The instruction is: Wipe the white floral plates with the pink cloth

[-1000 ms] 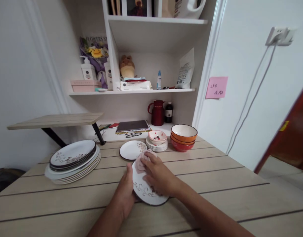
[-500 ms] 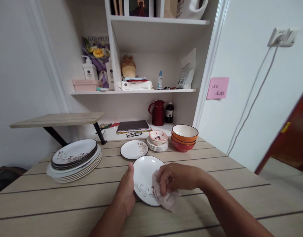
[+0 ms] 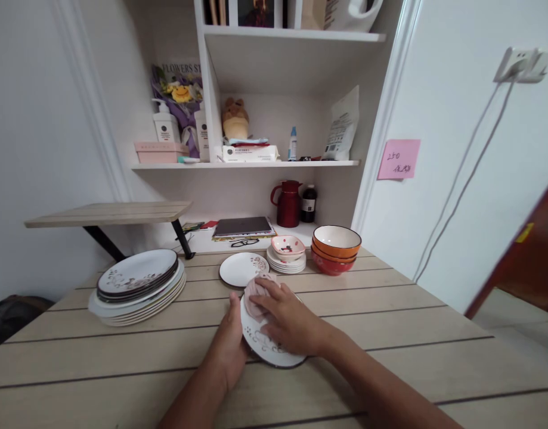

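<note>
A white plate with a dark rim and brown floral pattern [image 3: 267, 348] is tilted above the wooden table. My left hand [image 3: 231, 345] grips its left edge, thumb up along the rim and the other fingers hidden beneath. My right hand [image 3: 289, 319] presses a pale pink cloth [image 3: 257, 301] on the plate's upper left part and covers much of its right side. Just behind is a similar plate [image 3: 241, 270], lying flat. Beside that one, a small patterned bowl [image 3: 288, 245] sits on several small white plates [image 3: 286, 268].
At the left stands a tall stack of plates [image 3: 139, 277] near a raised wooden shelf [image 3: 112, 213]. Orange and red bowls [image 3: 335, 250] are stacked at the back right. Behind them are a red jug [image 3: 288, 204], a dark bottle [image 3: 308, 203], a laptop [image 3: 242, 226] and glasses [image 3: 245, 242].
My right hand has moved with the cloth from the plate's lower right to its upper left, and its fingers are more spread. My left hand keeps its grip. The view has shifted slightly.
</note>
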A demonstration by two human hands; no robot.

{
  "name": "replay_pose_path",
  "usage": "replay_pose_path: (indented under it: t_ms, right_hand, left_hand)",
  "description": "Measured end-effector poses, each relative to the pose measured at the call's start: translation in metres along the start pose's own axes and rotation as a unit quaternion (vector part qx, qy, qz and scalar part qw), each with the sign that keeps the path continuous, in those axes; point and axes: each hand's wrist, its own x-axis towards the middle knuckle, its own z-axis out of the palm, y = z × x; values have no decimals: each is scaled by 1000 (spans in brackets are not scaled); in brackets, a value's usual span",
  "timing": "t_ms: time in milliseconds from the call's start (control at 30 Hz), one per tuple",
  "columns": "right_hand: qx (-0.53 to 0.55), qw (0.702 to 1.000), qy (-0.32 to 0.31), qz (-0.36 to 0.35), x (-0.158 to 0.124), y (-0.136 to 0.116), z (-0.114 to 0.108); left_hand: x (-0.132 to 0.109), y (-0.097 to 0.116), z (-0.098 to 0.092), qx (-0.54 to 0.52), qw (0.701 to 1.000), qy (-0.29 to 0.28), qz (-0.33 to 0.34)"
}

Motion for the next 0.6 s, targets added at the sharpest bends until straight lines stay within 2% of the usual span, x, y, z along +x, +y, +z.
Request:
replay_pose_path:
  t_ms: [100, 233, 300, 400, 467, 533, 600]
  right_hand:
    - [56, 995, -62, -54, -3, -8, -13]
    - [106, 979, -133, -115, -10, -13, -30]
    - [110, 976, -154, -110, -14, -13, -36]
    - [109, 976, -184, -46, -19, -3, -44]
    - [97, 980, -174, 22, -19, 9, -46]
    - [75, 987, -116, 83, -18, 22, -44]
    - [54, 991, -45, 114, -13, 31, -36]
  left_hand:
    - [-3, 4, 1, -5, 1000, -10, -21]
    - [-5, 7, 4, -5, 1000, 7, -11]
    - [-3, 5, 5, 7, 1000, 14, -3]
    - [-2, 2, 4, 27, 999, 29, 19]
    - [-1, 0, 3, 39, 997, 48, 42]
    - [-2, -1, 3, 50, 995, 63, 58]
    - [-2, -1, 5, 54, 994, 69, 62]
